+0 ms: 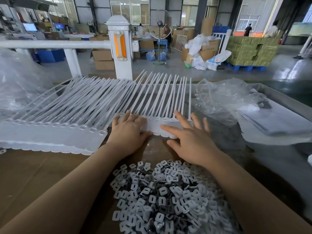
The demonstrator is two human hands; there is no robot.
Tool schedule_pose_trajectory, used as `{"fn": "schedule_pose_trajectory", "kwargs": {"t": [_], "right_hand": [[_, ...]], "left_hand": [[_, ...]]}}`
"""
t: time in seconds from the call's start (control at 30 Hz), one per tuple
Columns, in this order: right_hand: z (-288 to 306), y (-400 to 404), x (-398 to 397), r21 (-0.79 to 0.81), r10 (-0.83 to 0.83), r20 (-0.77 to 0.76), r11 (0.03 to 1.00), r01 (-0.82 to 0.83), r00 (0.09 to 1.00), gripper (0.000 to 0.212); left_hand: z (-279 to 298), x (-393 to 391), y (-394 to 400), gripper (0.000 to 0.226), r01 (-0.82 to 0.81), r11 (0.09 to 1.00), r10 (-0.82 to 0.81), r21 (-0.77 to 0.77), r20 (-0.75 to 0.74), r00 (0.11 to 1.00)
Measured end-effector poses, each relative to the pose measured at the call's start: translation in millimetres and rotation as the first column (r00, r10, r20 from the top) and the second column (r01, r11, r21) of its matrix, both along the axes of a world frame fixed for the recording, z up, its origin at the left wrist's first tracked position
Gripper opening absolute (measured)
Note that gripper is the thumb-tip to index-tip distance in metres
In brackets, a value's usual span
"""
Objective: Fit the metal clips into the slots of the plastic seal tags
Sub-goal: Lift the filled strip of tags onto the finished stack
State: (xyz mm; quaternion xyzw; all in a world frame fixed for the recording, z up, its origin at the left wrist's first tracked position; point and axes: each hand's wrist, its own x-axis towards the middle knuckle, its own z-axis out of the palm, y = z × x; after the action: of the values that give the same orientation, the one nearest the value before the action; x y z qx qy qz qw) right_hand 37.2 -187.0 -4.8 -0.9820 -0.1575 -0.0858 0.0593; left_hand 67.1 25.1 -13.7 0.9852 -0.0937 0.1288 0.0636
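Both hands, left hand (pixel 128 130) and right hand (pixel 187 141), lie spread flat on the seal tags (pixel 157 126), straps running away; clips (pixel 162 196) heaped just behind the wrists.

Daylight is coming through big windows (pixel 130 7) into a factory hall; cardboard boxes (pixel 103 59) are standing on the shiny grey floor (pixel 278 68).

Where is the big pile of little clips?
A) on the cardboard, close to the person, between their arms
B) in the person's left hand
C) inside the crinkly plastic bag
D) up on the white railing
A: the pile of clips lies on the brown cardboard, nearer than the strip of seal tags both hands rest on.
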Motion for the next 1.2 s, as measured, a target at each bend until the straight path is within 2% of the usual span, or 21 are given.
{"fn": "schedule_pose_trajectory", "kwargs": {"t": [0.23, 0.37, 0.43, 0.5, 0.57, 0.6, 0.73, 0.87, 1.07, 1.2], "right_hand": [[-4, 0, 0, -0.094, 0.003, -0.182, 0.995, -0.021, 0.983, 0.05], [-2, 3, -3, -0.047, 0.011, -0.216, 0.999, -0.021, 0.976, 0.052], [2, 4, -7, 0.01, 0.045, -0.134, 0.999, -0.044, 0.99, 0.051], [5, 7, -9, 0.075, 0.088, -0.007, 0.993, -0.087, 0.996, 0.048], [6, 8, -10, 0.132, 0.114, 0.077, 0.984, -0.124, 0.99, 0.04], [6, 8, -10, 0.151, 0.12, 0.098, 0.98, -0.133, 0.988, 0.036], [5, 7, -10, 0.169, 0.122, 0.126, 0.975, -0.143, 0.984, 0.03], [5, 7, -9, 0.173, 0.116, 0.119, 0.976, -0.136, 0.986, 0.03], [7, 8, -12, 0.184, 0.107, 0.105, 0.975, -0.125, 0.989, 0.029], [8, 8, -12, 0.184, 0.105, 0.097, 0.975, -0.122, 0.99, 0.03]], "left_hand": [[19, -3, 1, 0.059, 0.004, 0.996, -0.005, 0.084, 0.014, 1.0], [46, 1, 25, 0.068, -0.176, 0.974, 0.162, 0.143, 0.101, 0.982], [54, 2, 44, 0.072, -0.323, 0.932, 0.323, 0.168, 0.026, 0.946], [57, 3, 62, 0.079, -0.415, 0.889, 0.445, 0.192, -0.15, 0.883], [56, 5, 77, 0.085, -0.429, 0.884, 0.466, 0.183, -0.29, 0.836], [56, 7, 82, 0.087, -0.426, 0.893, 0.449, 0.145, -0.313, 0.837], [59, 9, 87, 0.073, -0.381, 0.922, 0.347, -0.07, -0.286, 0.893], [59, 11, 86, 0.045, -0.362, 0.932, 0.348, -0.03, -0.217, 0.912], [64, 5, 82, 0.057, -0.401, 0.915, 0.401, 0.036, -0.154, 0.903], [66, 0, 82, 0.045, -0.423, 0.903, 0.415, -0.073, -0.099, 0.904]]}}
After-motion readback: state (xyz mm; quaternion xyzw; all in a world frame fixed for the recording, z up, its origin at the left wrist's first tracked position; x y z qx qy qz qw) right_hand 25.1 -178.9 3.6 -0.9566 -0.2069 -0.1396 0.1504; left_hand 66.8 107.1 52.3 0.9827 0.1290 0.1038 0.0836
